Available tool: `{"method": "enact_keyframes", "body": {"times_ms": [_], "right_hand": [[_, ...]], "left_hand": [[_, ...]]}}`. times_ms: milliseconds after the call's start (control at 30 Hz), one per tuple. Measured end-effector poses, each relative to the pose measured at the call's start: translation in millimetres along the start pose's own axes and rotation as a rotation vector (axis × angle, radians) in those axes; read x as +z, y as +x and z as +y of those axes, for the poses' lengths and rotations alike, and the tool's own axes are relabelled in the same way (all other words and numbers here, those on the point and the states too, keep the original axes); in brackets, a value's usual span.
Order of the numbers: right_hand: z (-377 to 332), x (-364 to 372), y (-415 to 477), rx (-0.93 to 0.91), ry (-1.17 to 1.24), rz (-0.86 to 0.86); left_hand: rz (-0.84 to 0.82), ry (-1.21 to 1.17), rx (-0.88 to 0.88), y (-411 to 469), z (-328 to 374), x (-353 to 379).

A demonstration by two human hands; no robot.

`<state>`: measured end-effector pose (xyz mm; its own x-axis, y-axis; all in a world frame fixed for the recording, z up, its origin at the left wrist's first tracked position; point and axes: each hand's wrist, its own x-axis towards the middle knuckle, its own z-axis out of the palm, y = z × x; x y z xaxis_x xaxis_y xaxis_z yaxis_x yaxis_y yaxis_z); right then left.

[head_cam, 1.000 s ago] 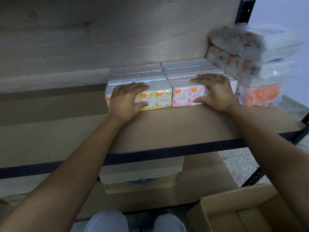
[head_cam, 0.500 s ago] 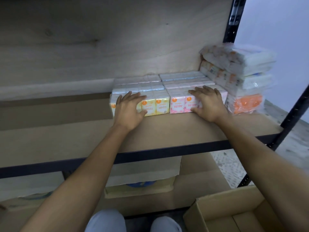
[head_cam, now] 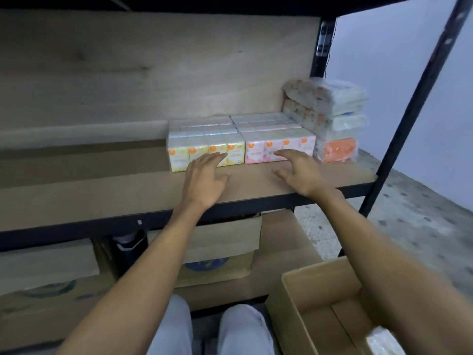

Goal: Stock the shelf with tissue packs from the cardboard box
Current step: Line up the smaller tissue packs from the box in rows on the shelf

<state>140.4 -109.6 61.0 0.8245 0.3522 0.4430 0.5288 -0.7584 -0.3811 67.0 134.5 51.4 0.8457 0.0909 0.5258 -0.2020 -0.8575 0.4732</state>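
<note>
A brown board shelf [head_cam: 128,193] on a black frame. Nearest, lower right, an open box [head_cam: 307,290] holds one wrapped pack [head_cam: 384,342]. The left hand [head_cam: 204,180] and right hand [head_cam: 299,170] hover spread and empty over the shelf front. Beyond them sit one yellow bundle [head_cam: 179,152] and one pink bundle [head_cam: 256,152], each four packs wide, with a wrapped stack [head_cam: 332,119] at right.
</note>
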Motion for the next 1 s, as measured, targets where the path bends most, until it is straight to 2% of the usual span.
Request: {"method": "enact_keyframes", "body": {"times_ms": [267,467,1000], "right_hand": [[-17.3,-19.6,-98.4,0.086,0.037,0.075],[5.9,-20.5,-173.9,0.208,0.066,0.133],[173.2,12.6,-312.6,0.76,-0.041,-0.342]], "left_hand": [[-0.123,-0.251,-0.02,-65.1,67.6,24.3],[-0.245,-0.45,0.021,-115.1,111.7,68.3],[-0.84,-0.456,-0.161,-206.0,158.2,248.9]]}}
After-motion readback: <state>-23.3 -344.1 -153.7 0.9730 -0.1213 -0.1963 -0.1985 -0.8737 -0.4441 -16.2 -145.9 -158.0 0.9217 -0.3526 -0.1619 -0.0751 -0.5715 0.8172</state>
